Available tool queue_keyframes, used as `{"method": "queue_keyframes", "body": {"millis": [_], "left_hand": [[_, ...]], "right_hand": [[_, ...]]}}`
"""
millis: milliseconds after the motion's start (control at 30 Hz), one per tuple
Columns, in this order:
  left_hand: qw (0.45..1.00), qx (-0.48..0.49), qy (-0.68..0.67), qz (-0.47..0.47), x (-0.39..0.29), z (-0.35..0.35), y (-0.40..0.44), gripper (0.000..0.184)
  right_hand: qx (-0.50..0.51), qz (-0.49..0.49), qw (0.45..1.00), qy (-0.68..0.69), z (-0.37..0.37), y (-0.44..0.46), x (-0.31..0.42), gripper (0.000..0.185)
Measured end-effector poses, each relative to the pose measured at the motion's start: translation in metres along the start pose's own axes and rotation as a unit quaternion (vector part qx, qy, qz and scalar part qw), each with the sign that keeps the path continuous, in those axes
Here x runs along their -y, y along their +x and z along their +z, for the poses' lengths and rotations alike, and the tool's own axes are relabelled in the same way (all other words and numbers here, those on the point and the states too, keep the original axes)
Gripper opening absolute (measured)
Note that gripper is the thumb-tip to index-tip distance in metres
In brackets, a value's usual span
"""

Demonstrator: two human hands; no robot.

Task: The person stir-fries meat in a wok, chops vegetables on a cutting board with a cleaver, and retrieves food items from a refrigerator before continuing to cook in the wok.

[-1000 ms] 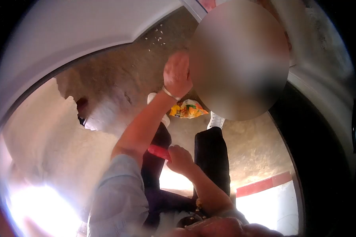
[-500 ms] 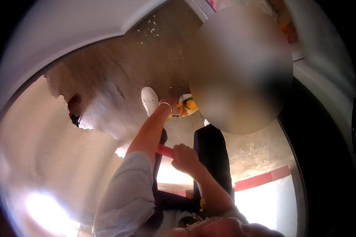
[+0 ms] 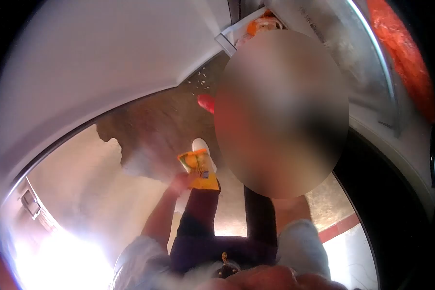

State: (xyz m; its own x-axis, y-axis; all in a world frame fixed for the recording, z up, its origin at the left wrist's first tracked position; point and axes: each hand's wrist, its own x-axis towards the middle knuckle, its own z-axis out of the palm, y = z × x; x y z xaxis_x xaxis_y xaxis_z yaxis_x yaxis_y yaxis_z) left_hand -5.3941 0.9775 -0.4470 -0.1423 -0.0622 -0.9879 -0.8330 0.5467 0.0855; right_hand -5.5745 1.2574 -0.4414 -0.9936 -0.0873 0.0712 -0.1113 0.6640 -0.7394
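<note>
My left hand (image 3: pixel 181 181) is closed on the lower left side of a yellow and orange food packet (image 3: pixel 205 180). The packet is upright in front of my left white shoe (image 3: pixel 198 143), with a green and orange picture on its front. Only my right forearm shows, reaching forward; my right hand is hidden by a large blurred patch. At the patch's left edge a red thing (image 3: pixel 206 103) sticks out, and whether my right hand holds it cannot be seen.
A large pale door panel (image 3: pixel 130 53) curves along the left. Beyond the blur, a drawer or bin (image 3: pixel 225 44) holds orange and white items (image 3: pixel 266 24). An orange-red bag-like thing (image 3: pixel 398 53) is at the far right. White bits (image 3: pixel 203 79) lie on the brown floor.
My left hand has drawn the packet back and left, now more fully seen. My right hand, earlier on a red thing near my knees, has gone behind the blur. The view has shifted.
</note>
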Motion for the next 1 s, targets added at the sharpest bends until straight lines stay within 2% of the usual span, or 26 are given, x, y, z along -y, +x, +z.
{"method": "queue_keyframes", "body": {"millis": [33,133,200,233,333,433,500,600,667,733,767,800,833,900,967,1000], "left_hand": [[0.997,0.010,-0.071,-0.005,0.004,-0.004,-0.019,0.046],[0.966,0.048,-0.252,-0.001,0.011,-0.008,-0.062,0.043],[0.937,0.094,-0.334,0.026,0.019,-0.011,-0.082,0.043],[0.938,0.085,-0.334,0.038,0.021,-0.012,-0.088,0.042],[0.927,0.069,-0.358,0.083,0.007,-0.018,-0.126,0.041],[0.923,0.077,-0.370,0.069,0.011,-0.034,-0.151,0.049],[0.934,0.072,-0.329,0.118,0.015,-0.028,-0.165,0.042],[0.908,0.021,-0.395,0.140,0.020,0.001,-0.166,0.043],[0.854,-0.001,-0.508,0.112,0.030,0.022,-0.167,0.046],[0.762,0.022,-0.644,0.065,0.041,0.042,-0.166,0.048],[0.882,-0.069,-0.431,0.178,0.043,0.045,-0.165,0.048],[0.931,-0.154,-0.185,0.274,0.046,0.051,-0.167,0.047],[0.933,-0.109,-0.230,0.256,0.048,0.056,-0.165,0.045],[0.926,-0.028,-0.315,0.208,0.044,0.065,-0.165,0.044],[0.829,0.089,-0.549,0.063,0.059,0.066,-0.143,0.052],[0.874,0.056,-0.472,0.104,0.063,0.066,-0.135,0.047]], "right_hand": [[-0.016,-0.074,0.996,-0.043,-0.002,0.027,-0.008,0.036],[0.211,-0.060,0.955,-0.200,-0.008,0.078,-0.040,0.033],[0.160,-0.215,0.885,-0.380,-0.015,0.071,-0.049,0.030],[0.132,-0.288,0.829,-0.462,-0.015,0.069,-0.056,0.029],[0.172,-0.359,0.740,-0.543,-0.034,0.074,-0.048,0.030],[0.305,-0.342,0.693,-0.557,-0.037,0.084,-0.036,0.025],[0.372,-0.333,0.663,-0.557,-0.033,0.080,-0.035,0.022],[0.425,-0.323,0.649,-0.542,-0.024,0.074,-0.045,0.018],[0.451,-0.322,0.645,-0.527,-0.021,0.075,-0.051,0.015],[0.459,-0.329,0.640,-0.521,-0.025,0.074,-0.055,0.013],[0.459,-0.338,0.632,-0.525,-0.030,0.075,-0.057,0.013],[0.460,-0.346,0.624,-0.529,-0.036,0.075,-0.058,0.014],[0.462,-0.354,0.615,-0.533,-0.044,0.075,-0.060,0.014],[0.480,-0.311,0.632,-0.522,-0.060,0.086,-0.061,0.019],[0.487,-0.267,0.648,-0.521,-0.071,0.101,-0.068,0.022],[0.484,-0.229,0.663,-0.523,-0.076,0.106,-0.080,0.024]]}}
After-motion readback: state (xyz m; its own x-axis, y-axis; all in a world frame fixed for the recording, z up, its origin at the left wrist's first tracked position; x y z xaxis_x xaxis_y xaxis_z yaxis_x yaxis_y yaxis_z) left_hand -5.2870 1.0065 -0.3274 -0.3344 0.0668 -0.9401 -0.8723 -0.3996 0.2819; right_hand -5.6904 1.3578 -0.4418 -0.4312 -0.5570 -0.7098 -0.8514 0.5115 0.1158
